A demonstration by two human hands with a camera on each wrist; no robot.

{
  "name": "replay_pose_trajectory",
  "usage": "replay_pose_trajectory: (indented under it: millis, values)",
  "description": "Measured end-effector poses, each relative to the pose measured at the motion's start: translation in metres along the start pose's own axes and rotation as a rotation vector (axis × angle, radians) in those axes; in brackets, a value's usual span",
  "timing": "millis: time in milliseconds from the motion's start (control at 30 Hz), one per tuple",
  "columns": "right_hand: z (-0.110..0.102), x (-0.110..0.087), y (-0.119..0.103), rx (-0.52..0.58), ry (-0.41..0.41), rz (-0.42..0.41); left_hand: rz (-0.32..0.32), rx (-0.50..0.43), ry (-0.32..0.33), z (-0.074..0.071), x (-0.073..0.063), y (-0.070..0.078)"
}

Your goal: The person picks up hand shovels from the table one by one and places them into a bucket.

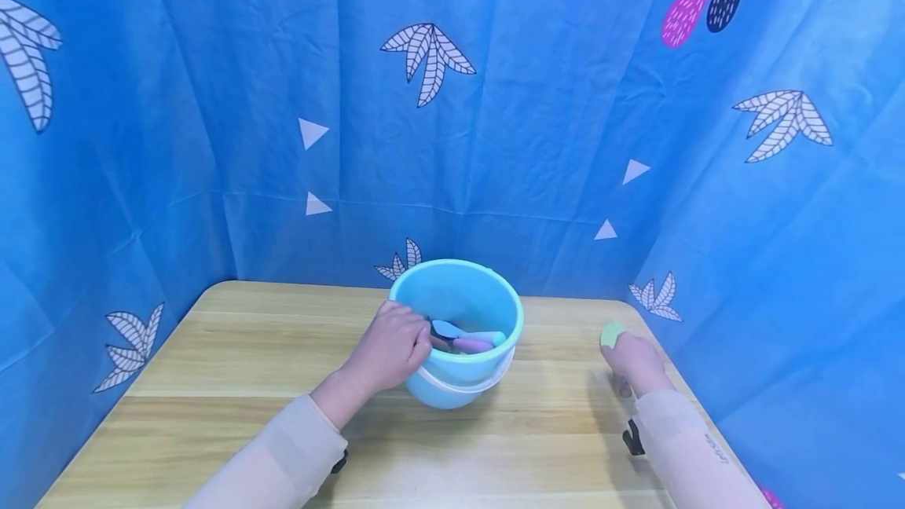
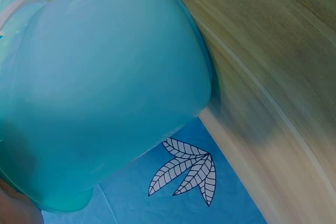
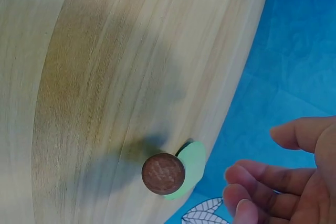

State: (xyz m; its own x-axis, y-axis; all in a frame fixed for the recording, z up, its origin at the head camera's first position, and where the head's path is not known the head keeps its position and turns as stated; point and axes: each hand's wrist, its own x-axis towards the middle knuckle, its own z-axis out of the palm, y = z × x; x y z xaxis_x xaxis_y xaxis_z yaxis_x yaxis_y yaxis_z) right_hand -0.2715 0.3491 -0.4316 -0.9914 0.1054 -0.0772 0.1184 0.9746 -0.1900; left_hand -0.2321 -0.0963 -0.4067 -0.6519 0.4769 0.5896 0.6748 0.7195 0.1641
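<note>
My left hand (image 1: 394, 342) grips the near left rim of a light blue bucket (image 1: 452, 397), its fingers over the edge. Inside lie several utensils, among them a blue spoon (image 1: 447, 329) and a piece with a purple handle (image 1: 472, 346). In the left wrist view the bucket's side fills much of the picture. On the right, my right hand (image 1: 636, 364) is at a utensil with a pale green head (image 1: 611, 334) and a brown, round-ended handle (image 3: 163, 173). The right wrist view shows the fingers spread beside this utensil, apart from it, with nothing between them.
A wooden table (image 1: 233, 352) with rounded far corners bears the bucket. Blue patterned cloth (image 1: 452, 140) hangs behind it and along both sides. The green-headed utensil lies near the table's right edge. A white bucket handle (image 1: 467, 388) hangs down the bucket's front.
</note>
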Motion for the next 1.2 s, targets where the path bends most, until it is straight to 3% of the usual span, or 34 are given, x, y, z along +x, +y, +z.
replay_pose_trajectory:
  millis: [367,1200]
  values:
    - [0.006,0.001,0.003,0.068,-0.080,0.058,0.014,0.003,0.028,0.002,-0.002,-0.001]
    - [0.020,-0.012,0.014,0.193,-0.152,0.179,0.005,0.007,0.024,0.005,-0.003,0.000]
